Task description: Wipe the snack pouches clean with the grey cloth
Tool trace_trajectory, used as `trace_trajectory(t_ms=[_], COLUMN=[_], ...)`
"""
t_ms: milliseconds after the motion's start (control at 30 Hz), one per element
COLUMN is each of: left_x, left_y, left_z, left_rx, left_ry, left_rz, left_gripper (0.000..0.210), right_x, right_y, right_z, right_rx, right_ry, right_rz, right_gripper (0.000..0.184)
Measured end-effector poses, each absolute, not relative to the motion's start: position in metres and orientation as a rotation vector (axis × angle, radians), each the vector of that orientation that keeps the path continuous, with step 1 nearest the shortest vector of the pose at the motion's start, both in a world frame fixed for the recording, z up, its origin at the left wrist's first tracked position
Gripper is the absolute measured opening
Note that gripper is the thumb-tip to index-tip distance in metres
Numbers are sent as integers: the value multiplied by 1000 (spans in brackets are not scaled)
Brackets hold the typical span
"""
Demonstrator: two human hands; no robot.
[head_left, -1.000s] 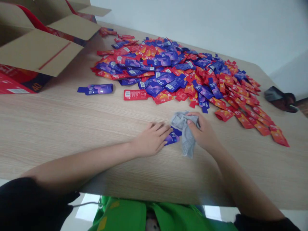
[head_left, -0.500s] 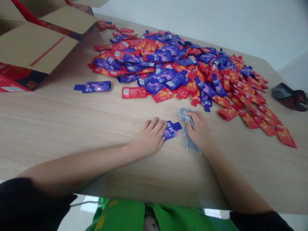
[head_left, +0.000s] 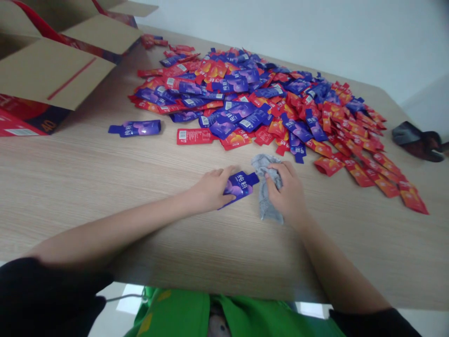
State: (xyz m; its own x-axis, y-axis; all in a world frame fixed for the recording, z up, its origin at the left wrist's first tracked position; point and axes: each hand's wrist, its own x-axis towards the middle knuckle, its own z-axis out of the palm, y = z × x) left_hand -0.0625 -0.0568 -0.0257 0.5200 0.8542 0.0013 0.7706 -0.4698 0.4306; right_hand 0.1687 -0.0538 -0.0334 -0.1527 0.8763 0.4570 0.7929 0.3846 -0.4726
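Observation:
My left hand (head_left: pixel 213 189) grips the left end of a purple pouch (head_left: pixel 240 185), thumb and fingers along its edges. The pouch lies close to the tabletop with its narrow spout end pointing right. My right hand (head_left: pixel 288 191) is closed around a crumpled grey cloth (head_left: pixel 268 206), which sits beside the spout end. Part of the cloth is hidden beneath my fingers. Another purple pouch (head_left: pixel 140 128) lies by itself to the left. A large pile of red and purple pouches (head_left: pixel 231 84) spreads across the far side of the table.
Open cardboard boxes (head_left: pixel 66 70) with red printed sides stand at the far left, flaps folded out. A dark object with a reddish sheen (head_left: pixel 417 140) rests at the right. A white wall (head_left: pixel 315 37) borders the table's (head_left: pixel 87 187) far edge.
My left hand has shifted left from lying over the pouch to holding its end, so more of the print shows. My right hand and the cloth have moved slightly left.

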Motion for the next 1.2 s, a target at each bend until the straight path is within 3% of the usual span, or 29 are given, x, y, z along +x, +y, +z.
trace_trajectory(t_ms=[133, 233, 333, 600, 833, 1033, 1200], left_x=[-67, -65, -61, -54, -56, -55, -63], left_y=[-51, -61, -73, -78, -78, -78, -69], left_z=[-12, -5, -10, -33, -38, -23, 5], left_rx=[2533, 2778, 2828, 2796, 2802, 2766, 2733], left_ry=[1338, 1324, 1214, 1486, 1461, 1477, 1401], left_rz=[419, 269, 145, 298, 236, 199, 192], left_gripper=[44, 36, 38, 45, 45, 52, 40], right_x=[170, 179, 182, 142, 144, 146, 158], right_y=[-56, -52, -51, -43, -30, -34, -24], right_z=[-25, -25, -30, -43, -51, -51, -55], right_rx=[-1428, -1453, -1456, -1352, -1499, -1404, -1402], right_ry=[-1854, -1802, -1838, -2087, -2288, -2240, -2069], right_rz=[169, 160, 203, 192, 112, 105, 203], right_gripper=[17, 17, 18, 28, 29, 31, 25])
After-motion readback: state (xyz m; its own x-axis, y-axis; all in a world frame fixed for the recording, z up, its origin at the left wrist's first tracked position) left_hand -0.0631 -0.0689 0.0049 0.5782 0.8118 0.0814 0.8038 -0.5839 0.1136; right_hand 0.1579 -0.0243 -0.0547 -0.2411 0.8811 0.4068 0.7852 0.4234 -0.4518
